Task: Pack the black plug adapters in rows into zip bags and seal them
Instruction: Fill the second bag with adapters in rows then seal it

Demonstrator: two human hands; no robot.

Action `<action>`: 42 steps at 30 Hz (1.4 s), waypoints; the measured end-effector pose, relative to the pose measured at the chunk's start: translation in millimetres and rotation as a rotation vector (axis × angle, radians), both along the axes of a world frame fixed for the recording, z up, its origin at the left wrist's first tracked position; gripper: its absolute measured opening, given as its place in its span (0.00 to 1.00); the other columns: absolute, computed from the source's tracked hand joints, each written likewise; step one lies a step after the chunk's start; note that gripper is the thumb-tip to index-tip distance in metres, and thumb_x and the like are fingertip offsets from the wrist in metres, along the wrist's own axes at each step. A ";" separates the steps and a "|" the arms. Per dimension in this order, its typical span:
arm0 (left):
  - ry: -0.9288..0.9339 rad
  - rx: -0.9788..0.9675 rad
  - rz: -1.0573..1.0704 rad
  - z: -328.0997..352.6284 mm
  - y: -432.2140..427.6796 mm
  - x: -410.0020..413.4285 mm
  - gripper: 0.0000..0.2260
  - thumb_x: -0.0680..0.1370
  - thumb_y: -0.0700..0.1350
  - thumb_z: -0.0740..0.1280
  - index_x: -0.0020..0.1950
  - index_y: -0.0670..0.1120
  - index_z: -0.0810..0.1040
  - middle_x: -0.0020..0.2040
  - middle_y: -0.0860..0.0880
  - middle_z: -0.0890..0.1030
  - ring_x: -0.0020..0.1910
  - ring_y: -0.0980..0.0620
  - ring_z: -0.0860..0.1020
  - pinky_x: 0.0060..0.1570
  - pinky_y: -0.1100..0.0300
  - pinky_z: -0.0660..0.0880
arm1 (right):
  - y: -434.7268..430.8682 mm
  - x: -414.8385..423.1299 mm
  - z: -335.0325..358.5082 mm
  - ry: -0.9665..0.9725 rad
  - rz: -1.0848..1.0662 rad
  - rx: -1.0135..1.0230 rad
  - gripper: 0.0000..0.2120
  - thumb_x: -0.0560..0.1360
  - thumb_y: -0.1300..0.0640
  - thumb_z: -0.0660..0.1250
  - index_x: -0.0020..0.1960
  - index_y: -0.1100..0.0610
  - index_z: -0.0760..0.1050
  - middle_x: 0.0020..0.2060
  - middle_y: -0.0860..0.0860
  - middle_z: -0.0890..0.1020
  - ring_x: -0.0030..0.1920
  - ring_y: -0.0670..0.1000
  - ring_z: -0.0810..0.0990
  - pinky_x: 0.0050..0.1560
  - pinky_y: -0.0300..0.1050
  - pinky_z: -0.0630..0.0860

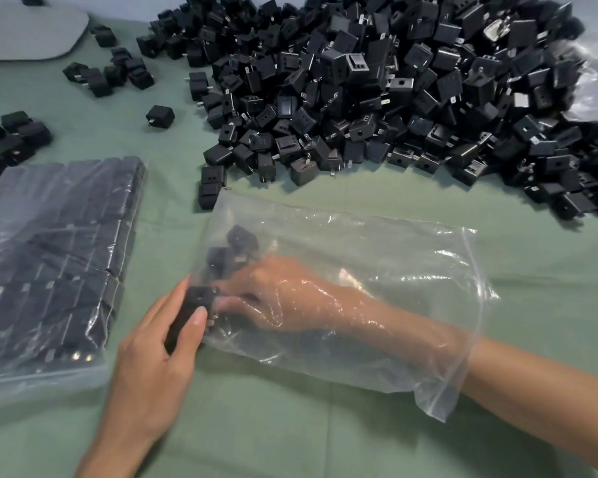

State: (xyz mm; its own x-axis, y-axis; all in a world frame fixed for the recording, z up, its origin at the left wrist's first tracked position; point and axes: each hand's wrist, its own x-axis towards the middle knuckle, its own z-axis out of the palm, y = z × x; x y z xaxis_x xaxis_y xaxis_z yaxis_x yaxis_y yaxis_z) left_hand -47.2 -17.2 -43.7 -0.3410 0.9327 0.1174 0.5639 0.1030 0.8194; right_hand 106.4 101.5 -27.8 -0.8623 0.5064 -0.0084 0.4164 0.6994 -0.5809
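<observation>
While the left hand (152, 357) clamps its grip on a black adapter (190, 312) at the zip bag (377, 270) corner, the right hand (290, 298) lies inside the bag (grip unclear through plastic) beside two more adapters (232, 250) on the worktop (290, 426).

The left hand (159, 343) pinches an adapter (193, 300) between thumb and fingers. The right hand (283, 298) reaches leftward almost to it, finger pose unclear.

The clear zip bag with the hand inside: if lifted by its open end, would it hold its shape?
Probably not. The zip bag is thin, wrinkled film draped over the right hand, so it would likely sag. The few adapters at its closed end would probably slide and bunch together.
</observation>
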 end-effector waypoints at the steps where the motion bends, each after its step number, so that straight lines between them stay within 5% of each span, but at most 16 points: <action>1: -0.002 0.029 0.007 -5.3 1.0 -2.0 0.26 0.74 0.53 0.62 0.71 0.46 0.71 0.59 0.71 0.68 0.57 0.84 0.63 0.56 0.85 0.57 | 0.2 -0.6 1.7 -0.022 0.024 0.008 0.14 0.80 0.55 0.61 0.62 0.58 0.78 0.55 0.55 0.81 0.55 0.55 0.79 0.55 0.45 0.73; 5: 0.111 0.017 -0.011 -4.4 9.6 3.2 0.24 0.77 0.59 0.64 0.71 0.50 0.72 0.61 0.69 0.70 0.57 0.80 0.66 0.54 0.85 0.56 | -2.7 -2.4 5.7 -0.071 0.022 0.080 0.13 0.78 0.60 0.64 0.61 0.59 0.78 0.53 0.57 0.82 0.54 0.58 0.79 0.56 0.55 0.75; 7: 0.175 0.016 -0.009 -4.7 11.8 5.2 0.24 0.76 0.59 0.63 0.70 0.50 0.74 0.61 0.64 0.73 0.55 0.70 0.69 0.57 0.78 0.61 | -6.7 2.6 4.1 0.062 -0.104 -0.098 0.09 0.76 0.58 0.67 0.54 0.59 0.81 0.47 0.56 0.83 0.48 0.56 0.81 0.52 0.54 0.76; 9: 0.207 0.017 0.011 -6.9 12.5 5.4 0.23 0.76 0.58 0.63 0.69 0.51 0.74 0.60 0.61 0.75 0.54 0.65 0.72 0.58 0.65 0.67 | -8.9 10.1 0.7 0.323 -0.297 -0.264 0.05 0.73 0.56 0.72 0.49 0.54 0.81 0.43 0.50 0.82 0.42 0.45 0.80 0.44 0.43 0.78; 11: 0.220 0.019 0.031 -8.0 12.5 6.0 0.22 0.77 0.58 0.64 0.69 0.51 0.75 0.61 0.56 0.78 0.55 0.61 0.74 0.58 0.60 0.69 | -8.4 11.8 -3.2 0.471 -0.375 -0.073 0.09 0.72 0.61 0.72 0.53 0.56 0.80 0.44 0.50 0.76 0.38 0.37 0.73 0.41 0.32 0.73; 13: 0.217 0.014 0.041 -8.0 13.0 6.3 0.23 0.75 0.56 0.62 0.68 0.50 0.75 0.62 0.55 0.78 0.56 0.58 0.75 0.59 0.59 0.69 | -4.1 9.7 -11.2 0.395 -0.360 0.012 0.18 0.74 0.62 0.71 0.63 0.60 0.75 0.52 0.59 0.74 0.44 0.48 0.76 0.47 0.44 0.77; 16: 0.205 0.010 0.033 -5.5 13.3 7.5 0.24 0.75 0.56 0.61 0.69 0.49 0.74 0.61 0.60 0.76 0.58 0.58 0.74 0.61 0.58 0.68 | 2.6 6.3 -18.0 0.144 -0.348 0.108 0.23 0.75 0.57 0.70 0.68 0.51 0.70 0.58 0.53 0.71 0.51 0.54 0.74 0.50 0.55 0.75; 21: 0.200 -0.010 0.017 -2.8 15.7 4.1 0.27 0.74 0.57 0.60 0.72 0.50 0.71 0.57 0.61 0.72 0.55 0.63 0.70 0.59 0.58 0.67 | 5.1 2.4 -26.2 0.365 -0.373 -0.028 0.17 0.75 0.60 0.71 0.63 0.52 0.76 0.55 0.55 0.76 0.47 0.57 0.79 0.47 0.58 0.77; 24: 0.135 -0.063 0.008 0.3 18.8 -0.4 0.30 0.74 0.62 0.57 0.75 0.54 0.66 0.66 0.58 0.73 0.63 0.59 0.69 0.64 0.56 0.65 | 1.1 -1.7 -25.9 0.457 -0.326 0.014 0.14 0.74 0.56 0.71 0.59 0.55 0.80 0.48 0.56 0.77 0.40 0.50 0.78 0.44 0.50 0.79; 27: 0.080 -0.086 0.002 2.2 27.7 1.0 0.29 0.75 0.63 0.56 0.75 0.55 0.66 0.68 0.53 0.74 0.66 0.52 0.73 0.67 0.50 0.67 | 3.8 -2.8 -20.2 0.390 -0.232 -0.047 0.16 0.75 0.50 0.68 0.61 0.52 0.79 0.45 0.55 0.72 0.40 0.35 0.66 0.42 0.28 0.67; 30: 0.110 -0.061 0.010 2.7 36.8 4.9 0.23 0.78 0.58 0.64 0.71 0.52 0.72 0.62 0.60 0.74 0.63 0.55 0.73 0.63 0.55 0.68 | 10.4 5.3 -18.8 0.357 -0.153 -0.169 0.16 0.76 0.56 0.68 0.64 0.55 0.77 0.45 0.55 0.71 0.42 0.35 0.68 0.46 0.28 0.68; 33: 0.115 -0.042 0.042 1.6 39.4 5.2 0.21 0.75 0.55 0.68 0.67 0.50 0.76 0.57 0.63 0.74 0.59 0.57 0.74 0.60 0.57 0.68 | 10.6 4.7 -21.9 0.441 -0.302 -0.140 0.13 0.75 0.56 0.69 0.59 0.52 0.75 0.50 0.52 0.72 0.44 0.40 0.74 0.48 0.42 0.76; 37: 0.068 -0.064 0.078 0.5 38.6 4.6 0.20 0.76 0.54 0.69 0.68 0.54 0.76 0.61 0.55 0.80 0.59 0.55 0.77 0.61 0.55 0.70 | 18.8 -8.2 -22.5 0.391 -0.433 0.109 0.18 0.72 0.46 0.71 0.57 0.51 0.72 0.50 0.44 0.68 0.35 0.34 0.68 0.38 0.26 0.72; 42: 0.056 -0.100 0.087 0.4 38.4 3.4 0.22 0.77 0.52 0.68 0.70 0.60 0.71 0.62 0.54 0.79 0.51 0.67 0.74 0.54 0.65 0.67 | 30.0 -14.1 -32.9 0.451 -0.398 0.252 0.14 0.74 0.63 0.69 0.58 0.60 0.73 0.40 0.47 0.80 0.32 0.39 0.69 0.32 0.32 0.69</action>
